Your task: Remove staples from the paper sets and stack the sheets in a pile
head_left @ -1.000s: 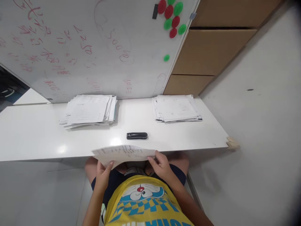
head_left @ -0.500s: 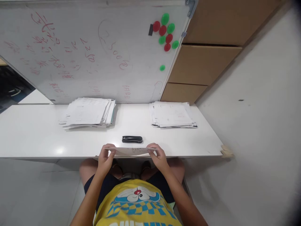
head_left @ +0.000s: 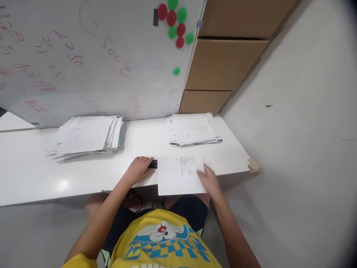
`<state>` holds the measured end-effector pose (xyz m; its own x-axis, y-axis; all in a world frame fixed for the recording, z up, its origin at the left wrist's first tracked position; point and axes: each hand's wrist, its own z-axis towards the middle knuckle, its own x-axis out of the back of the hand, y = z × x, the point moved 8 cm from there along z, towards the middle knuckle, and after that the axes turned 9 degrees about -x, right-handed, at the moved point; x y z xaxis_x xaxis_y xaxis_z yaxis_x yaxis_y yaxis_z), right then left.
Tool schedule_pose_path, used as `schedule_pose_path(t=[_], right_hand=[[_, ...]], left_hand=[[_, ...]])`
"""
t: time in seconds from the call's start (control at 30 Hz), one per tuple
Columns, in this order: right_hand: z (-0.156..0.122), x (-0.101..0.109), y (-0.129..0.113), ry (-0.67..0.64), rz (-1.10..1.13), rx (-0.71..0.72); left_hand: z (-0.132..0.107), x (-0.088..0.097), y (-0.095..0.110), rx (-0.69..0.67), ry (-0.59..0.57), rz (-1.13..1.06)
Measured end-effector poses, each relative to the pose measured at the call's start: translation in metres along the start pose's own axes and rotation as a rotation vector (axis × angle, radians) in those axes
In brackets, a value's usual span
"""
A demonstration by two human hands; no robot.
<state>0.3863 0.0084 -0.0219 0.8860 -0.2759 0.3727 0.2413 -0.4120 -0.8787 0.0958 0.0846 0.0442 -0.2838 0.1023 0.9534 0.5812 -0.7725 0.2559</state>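
Note:
My right hand [head_left: 208, 181] grips the right edge of the white paper [head_left: 173, 180], its thumb on top. The paper lies nearly flat over the table's front edge, with a small printed table on its face. My left hand [head_left: 138, 170] is closed over the left end of a black stapler [head_left: 153, 163] on the tabletop. The stapler's right end is hidden behind the paper. Whether the paper sits between the stapler's jaws, I cannot tell.
Paper stacks stand on the white table [head_left: 142, 139]: a left stack [head_left: 85, 136] and a right stack [head_left: 193, 128]. Behind rises a whiteboard [head_left: 111, 85] with red writing and round magnets. Cardboard boxes [head_left: 217, 65] are piled by the right wall.
My left hand has let go of the paper and taken hold of the stapler. My right hand has moved right, turning the paper flatter. The view has shifted right.

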Motion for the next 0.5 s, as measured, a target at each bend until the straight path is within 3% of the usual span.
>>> schedule_pose_path(t=[0.1, 0.27, 0.5], right_hand=[[-0.002, 0.004, 0.004, 0.063, -0.096, -0.014], [-0.009, 0.006, 0.002, 0.084, -0.159, -0.016], [-0.009, -0.009, 0.004, -0.032, -0.075, -0.021]], left_hand=[[0.006, -0.011, -0.009, -0.012, -0.031, 0.006], [0.001, -0.009, -0.013, -0.014, 0.039, -0.016], [0.001, -0.012, -0.01, -0.042, 0.016, 0.022]])
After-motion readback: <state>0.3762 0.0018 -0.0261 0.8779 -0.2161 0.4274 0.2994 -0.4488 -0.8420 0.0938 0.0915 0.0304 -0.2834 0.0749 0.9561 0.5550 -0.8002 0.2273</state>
